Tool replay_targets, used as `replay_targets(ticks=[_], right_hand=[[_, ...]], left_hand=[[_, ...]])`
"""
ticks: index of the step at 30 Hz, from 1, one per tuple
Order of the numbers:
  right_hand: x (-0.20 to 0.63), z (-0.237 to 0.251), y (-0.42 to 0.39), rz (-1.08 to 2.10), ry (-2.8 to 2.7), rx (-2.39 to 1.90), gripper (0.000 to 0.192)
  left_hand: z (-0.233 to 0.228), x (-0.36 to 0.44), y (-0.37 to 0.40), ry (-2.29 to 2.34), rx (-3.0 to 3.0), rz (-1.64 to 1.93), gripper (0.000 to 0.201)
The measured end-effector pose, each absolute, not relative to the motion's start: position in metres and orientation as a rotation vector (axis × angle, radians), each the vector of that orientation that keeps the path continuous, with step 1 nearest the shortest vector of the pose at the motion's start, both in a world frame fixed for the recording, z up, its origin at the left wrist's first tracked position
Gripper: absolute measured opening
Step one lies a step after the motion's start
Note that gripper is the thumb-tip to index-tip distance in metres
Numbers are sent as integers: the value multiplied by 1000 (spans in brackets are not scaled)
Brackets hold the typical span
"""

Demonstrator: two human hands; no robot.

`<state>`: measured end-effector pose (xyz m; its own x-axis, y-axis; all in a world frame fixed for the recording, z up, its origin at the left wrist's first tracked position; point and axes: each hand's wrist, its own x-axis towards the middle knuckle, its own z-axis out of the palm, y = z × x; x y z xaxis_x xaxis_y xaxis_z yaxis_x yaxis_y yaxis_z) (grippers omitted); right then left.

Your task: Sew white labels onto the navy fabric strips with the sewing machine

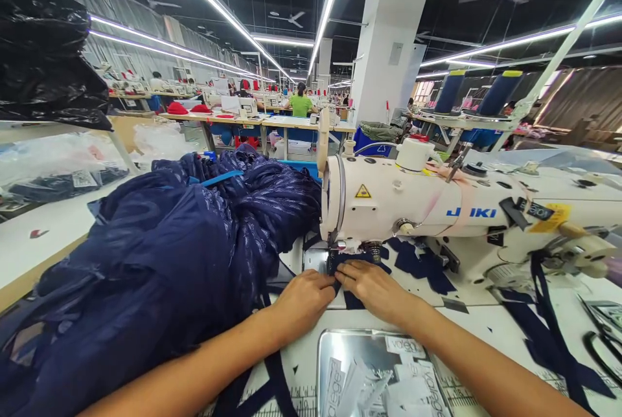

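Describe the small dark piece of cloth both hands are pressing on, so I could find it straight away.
Start at the big white sewing machine on the white table. Under its needle end, the left hand and right hand meet fingertip to fingertip on a small flat navy fabric piece. Unlike the loose navy scraps behind it, it lies pinned under the fingers.

The sewing machine (437,210) carries the brand JUKI in blue letters on its arm, and a yellow triangle warning sign near its head. White labels (403,344) in the metal tray (330,352) read "valeg", partly hidden.
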<state>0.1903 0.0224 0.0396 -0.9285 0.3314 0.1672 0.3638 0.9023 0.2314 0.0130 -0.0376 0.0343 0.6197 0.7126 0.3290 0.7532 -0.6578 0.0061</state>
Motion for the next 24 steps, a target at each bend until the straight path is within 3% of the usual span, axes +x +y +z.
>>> replay_targets(ticks=[11, 24], right_hand=[[194, 25, 39, -277, -2854, -587, 40], [192, 25, 38, -361, -2856, -661, 44]], left_hand=[[23, 28, -26, -1350, -2513, -459, 15], [17, 35, -20, -1401, -2369, -561, 18]])
